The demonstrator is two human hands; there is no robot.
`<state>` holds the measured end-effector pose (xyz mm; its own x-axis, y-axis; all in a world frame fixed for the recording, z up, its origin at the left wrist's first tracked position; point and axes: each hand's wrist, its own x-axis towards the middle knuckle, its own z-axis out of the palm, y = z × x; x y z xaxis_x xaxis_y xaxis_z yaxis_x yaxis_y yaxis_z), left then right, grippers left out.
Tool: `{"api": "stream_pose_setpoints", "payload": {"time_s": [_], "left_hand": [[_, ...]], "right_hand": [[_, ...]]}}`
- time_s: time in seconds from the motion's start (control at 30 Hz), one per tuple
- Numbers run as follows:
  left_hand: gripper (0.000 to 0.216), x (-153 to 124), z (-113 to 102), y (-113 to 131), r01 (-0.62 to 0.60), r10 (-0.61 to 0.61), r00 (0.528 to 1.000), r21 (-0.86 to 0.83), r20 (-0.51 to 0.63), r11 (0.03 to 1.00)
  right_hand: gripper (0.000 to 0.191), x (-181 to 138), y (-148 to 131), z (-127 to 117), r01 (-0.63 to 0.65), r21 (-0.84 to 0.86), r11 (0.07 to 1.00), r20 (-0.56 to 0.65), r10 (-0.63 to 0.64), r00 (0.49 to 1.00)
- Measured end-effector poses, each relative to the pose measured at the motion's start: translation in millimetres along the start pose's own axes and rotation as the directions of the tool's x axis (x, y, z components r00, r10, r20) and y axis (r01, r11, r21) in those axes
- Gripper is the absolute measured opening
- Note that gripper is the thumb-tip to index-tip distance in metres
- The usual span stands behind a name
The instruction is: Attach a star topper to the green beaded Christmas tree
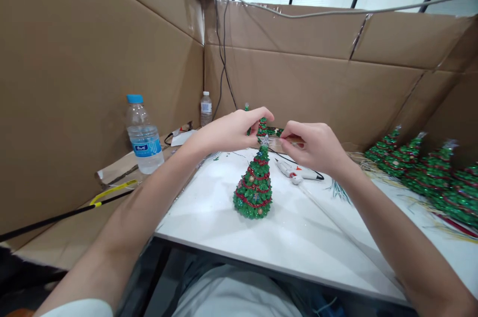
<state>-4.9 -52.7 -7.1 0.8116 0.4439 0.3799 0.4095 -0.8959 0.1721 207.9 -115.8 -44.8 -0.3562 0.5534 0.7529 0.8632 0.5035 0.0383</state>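
A small green Christmas tree (254, 187) stands upright on the white table, with red garlands, little ornaments and a clear star (265, 141) at its tip. My left hand (239, 129) hovers just behind and left of the star, its index finger stretched out and apart from the thumb. To the right of the tip, my right hand (313, 145) is closed in a pinch. Something thin and clear shows at its fingertips, too small to name. A white glue gun (298, 172) lies on the table behind the tree, below my right hand.
Several similar trees (435, 172) line the right side; others stand behind my left hand. A large water bottle (145, 137) and a smaller bottle (206, 107) are on the left. Cardboard walls (298, 78) enclose the table (224, 217). Green tinsel strands (339, 190) lie at right.
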Motion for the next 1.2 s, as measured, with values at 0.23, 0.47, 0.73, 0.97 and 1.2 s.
{"api": "stream_pose_setpoints", "payload": {"time_s": [0.23,0.47,0.73,0.97,1.2], "left_hand": [[0.044,3.0,-5.2,-16.7,-0.033,0.031,0.999,-0.064,-0.034,0.997],[0.04,0.2,-11.3,-11.3,-0.095,0.096,0.995,-0.135,-0.002,0.986],[0.043,-8.0,-16.2,-0.9,-0.075,0.075,0.997,-0.015,-0.001,0.997],[0.045,-9.2,-7.1,-2.0,-0.06,0.06,0.998,0.115,0.003,0.991],[0.042,-6.8,-3.7,-5.4,-0.024,0.023,1.0,0.083,0.012,0.996]], "right_hand": [[0.013,13.0,-8.8,-26.6,-0.305,0.578,0.757,0.361,0.098,0.928],[0.025,32.1,-34.3,-20.9,-0.186,0.686,0.703,0.086,0.176,0.981],[0.039,26.2,-47.4,19.4,-0.233,0.813,0.533,-0.17,0.601,0.781],[0.04,3.4,-42.8,53.6,-0.186,0.875,0.447,-0.238,0.732,0.639],[0.036,-13.9,-44.2,63.1,-0.126,0.829,0.545,-0.399,0.734,0.55]]}}
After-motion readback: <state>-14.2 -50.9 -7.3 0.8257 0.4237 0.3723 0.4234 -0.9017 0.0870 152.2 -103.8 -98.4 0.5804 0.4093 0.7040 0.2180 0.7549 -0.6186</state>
